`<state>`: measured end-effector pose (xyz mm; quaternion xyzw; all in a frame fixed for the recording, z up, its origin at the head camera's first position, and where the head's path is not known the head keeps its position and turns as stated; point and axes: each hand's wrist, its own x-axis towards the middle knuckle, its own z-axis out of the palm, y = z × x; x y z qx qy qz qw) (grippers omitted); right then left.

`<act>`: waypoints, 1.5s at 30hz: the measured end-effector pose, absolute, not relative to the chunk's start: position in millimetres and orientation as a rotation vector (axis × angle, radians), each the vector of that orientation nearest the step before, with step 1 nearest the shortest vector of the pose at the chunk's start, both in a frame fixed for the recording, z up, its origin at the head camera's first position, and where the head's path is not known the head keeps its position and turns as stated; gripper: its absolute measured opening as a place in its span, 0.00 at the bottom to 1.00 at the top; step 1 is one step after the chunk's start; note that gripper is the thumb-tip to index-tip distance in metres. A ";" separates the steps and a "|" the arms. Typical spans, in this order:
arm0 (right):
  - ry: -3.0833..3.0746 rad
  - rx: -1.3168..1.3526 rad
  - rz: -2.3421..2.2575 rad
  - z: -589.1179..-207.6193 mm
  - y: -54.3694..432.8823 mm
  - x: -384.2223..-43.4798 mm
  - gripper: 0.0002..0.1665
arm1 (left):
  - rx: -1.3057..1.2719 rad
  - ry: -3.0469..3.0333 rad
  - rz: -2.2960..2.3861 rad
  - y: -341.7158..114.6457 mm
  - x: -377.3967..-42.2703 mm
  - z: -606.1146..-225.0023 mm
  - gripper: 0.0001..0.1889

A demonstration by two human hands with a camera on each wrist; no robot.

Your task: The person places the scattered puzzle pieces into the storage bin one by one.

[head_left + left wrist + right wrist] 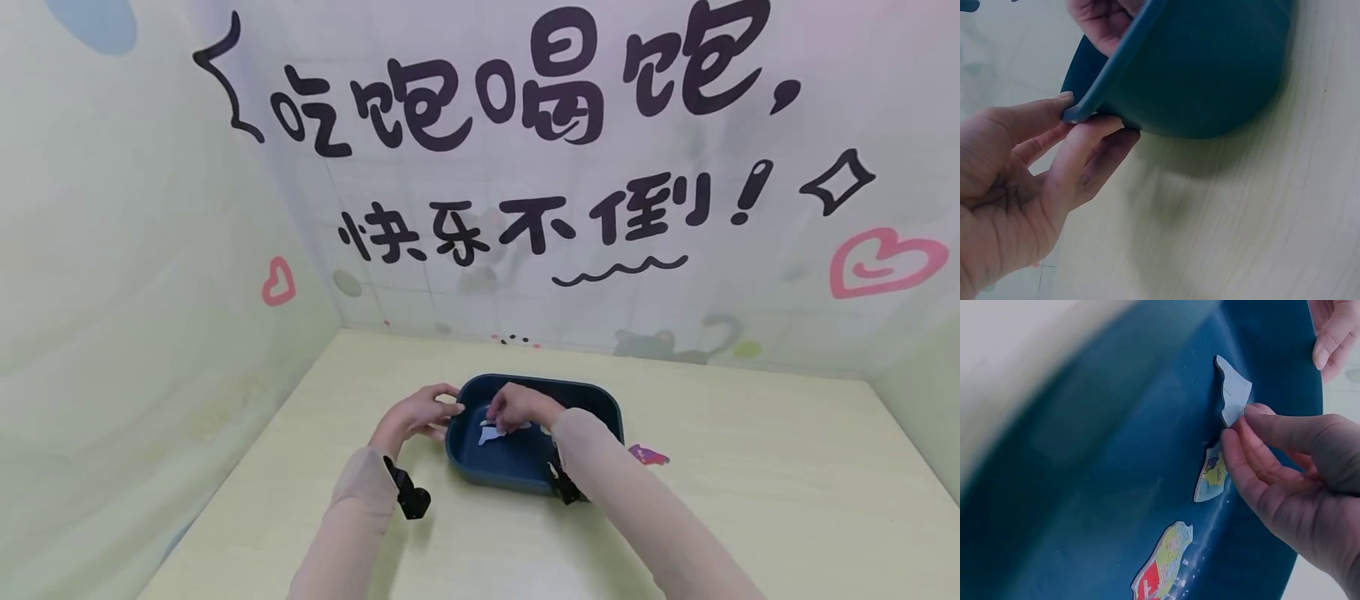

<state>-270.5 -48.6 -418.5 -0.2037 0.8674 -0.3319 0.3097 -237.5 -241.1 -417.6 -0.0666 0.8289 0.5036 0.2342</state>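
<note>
A dark blue oblong basin stands on the table. At its left end my left hand grips the rim, with the rim pinched between thumb and fingers in the left wrist view. Inside the basin, my right hand pinches the lower end of a pale blue puzzle piece between thumb and fingertips. Just below those fingertips lies a blue and yellow puzzle piece, partly covered by the hand. Farther along the basin floor is a yellow, green and red puzzle piece.
On the table, right of the basin, lies a pink and purple piece, partly behind the right sleeve. A pale wood-grain table extends around the basin. Behind it hangs a white printed backdrop with black lettering.
</note>
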 end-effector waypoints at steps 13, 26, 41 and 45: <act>2.298 -0.512 -1.038 -400.9 -11.3 -271.8 0.16 | -0.133 2.275 1.387 -238.6 -240.5 -417.6 0.19; 2.353 -0.474 -1.076 -390.7 43.6 -274.3 0.17 | -0.160 2.263 1.374 -241.0 -240.7 -419.6 0.19; 2.364 -0.411 -1.230 -380.1 96.0 -271.3 0.20 | -0.175 2.249 1.374 -238.2 -242.9 -417.5 0.19; 2.387 -0.381 -1.266 -383.2 113.2 -270.5 0.21 | -0.166 2.245 1.374 -238.7 -243.4 -417.5 0.19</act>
